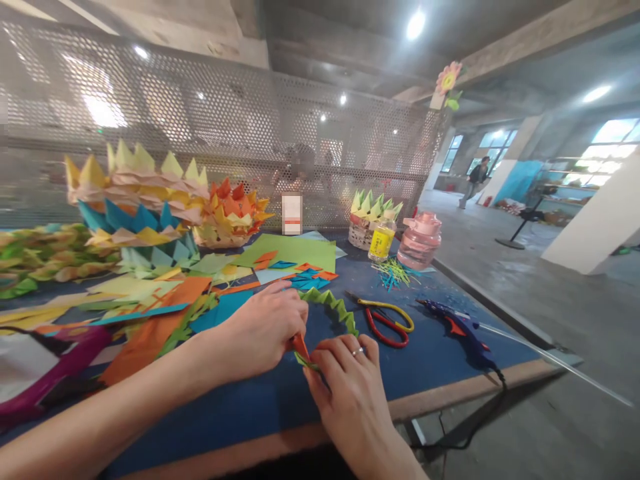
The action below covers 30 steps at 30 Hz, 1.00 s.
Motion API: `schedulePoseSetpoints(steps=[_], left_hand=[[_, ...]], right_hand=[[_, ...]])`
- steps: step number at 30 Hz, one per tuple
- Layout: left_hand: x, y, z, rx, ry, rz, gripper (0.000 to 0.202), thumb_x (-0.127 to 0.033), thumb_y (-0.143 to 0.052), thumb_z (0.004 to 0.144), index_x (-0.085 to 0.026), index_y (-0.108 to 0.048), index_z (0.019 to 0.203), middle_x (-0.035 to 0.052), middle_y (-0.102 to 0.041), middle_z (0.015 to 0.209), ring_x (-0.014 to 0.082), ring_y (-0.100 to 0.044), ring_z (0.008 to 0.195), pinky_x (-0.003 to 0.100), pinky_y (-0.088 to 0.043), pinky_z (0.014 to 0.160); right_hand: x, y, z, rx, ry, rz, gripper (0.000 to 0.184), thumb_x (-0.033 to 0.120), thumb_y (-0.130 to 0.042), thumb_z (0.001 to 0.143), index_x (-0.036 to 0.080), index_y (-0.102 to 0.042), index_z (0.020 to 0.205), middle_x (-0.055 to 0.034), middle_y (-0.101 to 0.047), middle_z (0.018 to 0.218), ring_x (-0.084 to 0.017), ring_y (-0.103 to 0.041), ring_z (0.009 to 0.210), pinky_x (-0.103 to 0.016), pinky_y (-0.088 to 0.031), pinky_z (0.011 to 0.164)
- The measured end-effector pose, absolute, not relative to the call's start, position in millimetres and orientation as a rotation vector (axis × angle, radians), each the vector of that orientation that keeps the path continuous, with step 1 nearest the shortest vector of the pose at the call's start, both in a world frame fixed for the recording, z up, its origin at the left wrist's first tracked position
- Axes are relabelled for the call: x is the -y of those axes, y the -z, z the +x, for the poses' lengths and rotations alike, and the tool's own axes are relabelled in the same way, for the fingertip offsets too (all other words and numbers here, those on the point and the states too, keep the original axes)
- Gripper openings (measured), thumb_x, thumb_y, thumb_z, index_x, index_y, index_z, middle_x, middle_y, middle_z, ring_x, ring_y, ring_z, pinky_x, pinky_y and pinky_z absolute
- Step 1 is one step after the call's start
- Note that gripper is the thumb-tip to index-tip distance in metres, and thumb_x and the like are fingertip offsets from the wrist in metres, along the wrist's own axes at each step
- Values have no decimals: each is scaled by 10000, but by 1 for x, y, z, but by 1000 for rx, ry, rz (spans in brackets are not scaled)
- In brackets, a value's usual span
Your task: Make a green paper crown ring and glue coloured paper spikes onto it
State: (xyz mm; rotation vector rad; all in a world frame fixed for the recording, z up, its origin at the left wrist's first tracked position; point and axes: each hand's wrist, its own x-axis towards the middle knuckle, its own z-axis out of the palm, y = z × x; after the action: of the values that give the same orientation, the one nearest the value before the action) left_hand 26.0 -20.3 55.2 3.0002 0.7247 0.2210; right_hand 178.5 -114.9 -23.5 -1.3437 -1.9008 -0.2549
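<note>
Over the dark blue tabletop, my left hand (270, 320) pinches a small orange folded paper piece (301, 347). It meets the end of a green zigzag paper chain (336, 305), which curves away from me and back round. My right hand (350, 380), with a ring on one finger, is closed on that green end; its fingertips are partly hidden. Both hands almost touch. Right of the chain lie scissors (387, 323) with red and yellow handles. Beyond them rests a blue glue gun (463, 330) with a clear glue stick in it.
Folded-paper crowns (145, 200) stand at the back left among loose coloured sheets (150, 320). A pink bottle (420, 240), a yellow-labelled bottle (382, 237) and a green-topped paper basket (364, 227) stand behind. A purple glue gun (65, 373) is at left. A perforated screen (225, 100) borders the table.
</note>
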Motion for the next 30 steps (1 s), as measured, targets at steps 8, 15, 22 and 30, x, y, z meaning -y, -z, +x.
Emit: schedulePoseSetpoints(steps=[8,15,22,30], left_hand=[[9,-49,22,-658,-132,2898,95,-228,-723,760,-316,-751,736,-29,-678,849,187,-584,907,357,-373,906],[17,-64,17,-651,-22,2901,239,-121,-726,694,-233,-718,905,4,-680,983,215,-594,972,419,-323,1025],[4,-96,-11,-721,-141,2828,386,-177,-635,781,-269,-616,1155,0,-613,1253,231,-497,1215,372,-340,1054],[-11,-103,-24,-787,-311,2783,302,-283,-566,850,-285,-648,1140,1,-657,1208,201,-566,1144,335,-407,998]], right_hand=[[124,14,194,1905,100,-1290,366,261,-807,714,243,-603,1017,1,-649,1014,-202,-566,930,-363,-309,874],[129,17,213,1868,127,-1180,249,45,-548,859,227,-617,1014,-25,-635,954,-168,-557,906,-342,-398,835],[124,24,222,1745,138,-1167,157,87,-633,837,238,-660,874,-2,-653,830,-161,-573,827,-341,-441,788],[125,26,223,1743,153,-1183,123,109,-629,834,212,-616,768,-16,-633,798,-173,-573,796,-345,-455,747]])
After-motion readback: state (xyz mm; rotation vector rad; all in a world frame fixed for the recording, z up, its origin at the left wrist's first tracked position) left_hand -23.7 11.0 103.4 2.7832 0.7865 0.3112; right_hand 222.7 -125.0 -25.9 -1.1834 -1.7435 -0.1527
